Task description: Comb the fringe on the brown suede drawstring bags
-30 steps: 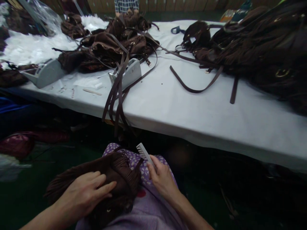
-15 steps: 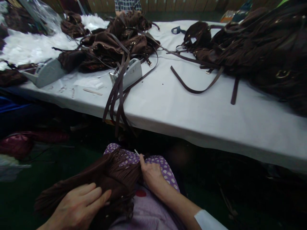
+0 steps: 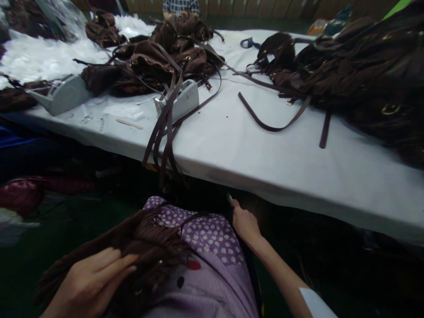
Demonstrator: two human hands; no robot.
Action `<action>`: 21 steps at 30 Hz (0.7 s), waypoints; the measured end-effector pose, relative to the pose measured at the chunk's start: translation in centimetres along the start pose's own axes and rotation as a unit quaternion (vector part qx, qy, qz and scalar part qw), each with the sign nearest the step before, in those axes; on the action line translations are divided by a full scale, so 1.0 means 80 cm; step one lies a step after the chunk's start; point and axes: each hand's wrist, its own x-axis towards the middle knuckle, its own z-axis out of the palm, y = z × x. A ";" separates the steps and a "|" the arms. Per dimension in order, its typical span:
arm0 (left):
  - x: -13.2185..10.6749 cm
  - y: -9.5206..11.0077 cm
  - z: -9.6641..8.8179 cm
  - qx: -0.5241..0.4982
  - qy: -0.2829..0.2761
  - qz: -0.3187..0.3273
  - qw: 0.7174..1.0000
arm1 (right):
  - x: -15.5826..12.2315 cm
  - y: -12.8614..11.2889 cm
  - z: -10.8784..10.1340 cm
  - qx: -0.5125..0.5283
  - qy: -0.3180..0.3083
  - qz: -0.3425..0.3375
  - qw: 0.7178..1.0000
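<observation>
A dark brown fabric bag (image 3: 142, 260) with gathered folds and small metal studs lies across my lap. My left hand (image 3: 89, 276) is closed on its near side, fingers together over the cloth. Away to the right, just below the table edge, my right hand (image 3: 247, 223) is closed around a thin, pale tool (image 3: 229, 198); only its narrow tip shows, too blurred to name. Under the bag is a purple apron (image 3: 212, 240) with a flowered panel, crossed by a thin brown cord.
A white-covered table (image 3: 212, 154) runs across in front. On it lie brown bags (image 3: 152, 62), two grey tape dispensers (image 3: 183, 101), hanging straps (image 3: 169, 128), white padding (image 3: 43, 57) and a large bag heap (image 3: 367, 75). A person in checked clothing (image 3: 180, 6) is across the table.
My right hand has moved away from the bag, right and slightly up, with the thin tool. My left hand and the bag have shifted a little left.
</observation>
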 end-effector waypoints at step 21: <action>-0.006 -0.004 -0.007 -0.085 -0.023 -0.258 0.962 | -0.062 -0.098 0.046 -0.015 0.167 -0.296 0.940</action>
